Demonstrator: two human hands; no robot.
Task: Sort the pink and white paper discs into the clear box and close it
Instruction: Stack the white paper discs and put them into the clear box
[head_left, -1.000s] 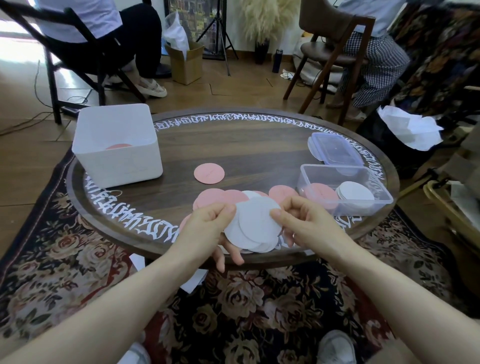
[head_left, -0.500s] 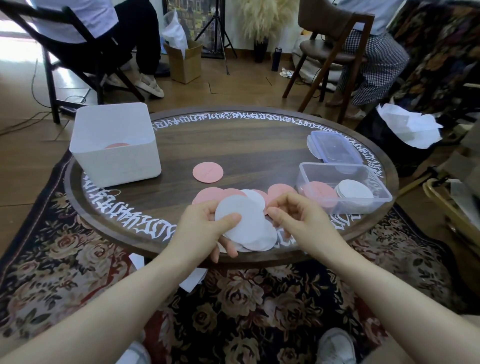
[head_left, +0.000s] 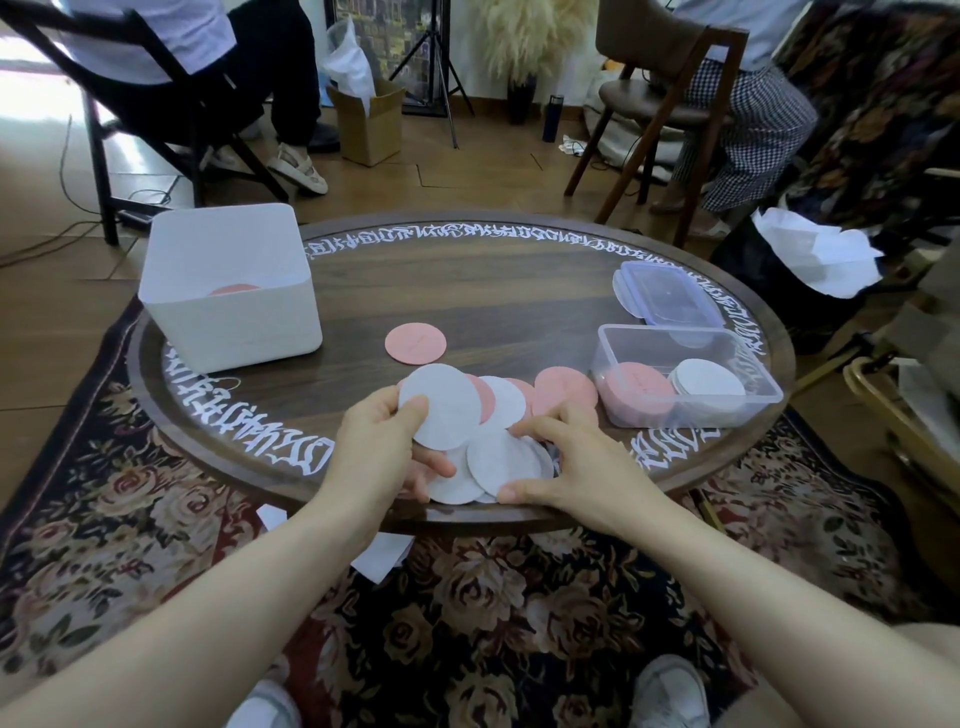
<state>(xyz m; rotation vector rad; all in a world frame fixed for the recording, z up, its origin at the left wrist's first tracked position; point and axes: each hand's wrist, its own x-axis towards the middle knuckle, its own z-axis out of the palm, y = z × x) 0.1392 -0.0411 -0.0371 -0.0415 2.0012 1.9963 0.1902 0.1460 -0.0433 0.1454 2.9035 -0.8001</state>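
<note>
Your left hand (head_left: 382, 447) has its grip closed on a round white paper disc (head_left: 440, 405), thumb on the top face and fingers beneath, lifted and tilted above the near edge of the round dark wooden table (head_left: 467, 291). Your right hand (head_left: 576, 457) is spread, thumb and fingertips pressing a loose fan of white paper discs (head_left: 501, 465) against the table; whether it actually pinches them you cannot tell. Behind these lie overlapping pink and white discs (head_left: 563, 387), and one pink paper disc (head_left: 415, 343) sits alone farther in.

The clear rectangular plastic box (head_left: 685, 382) stands open just right of the pile, near the table's right rim. Its long axis runs left to right across your view. Inside, a pink stack (head_left: 639, 389) fills the left half and a white stack (head_left: 709, 379) the right. Its clear lid with a bluish rim (head_left: 670, 293) lies flat just behind it, long side angled away from you. A white square tub (head_left: 228, 286) at the far left holds one pink disc.
</note>
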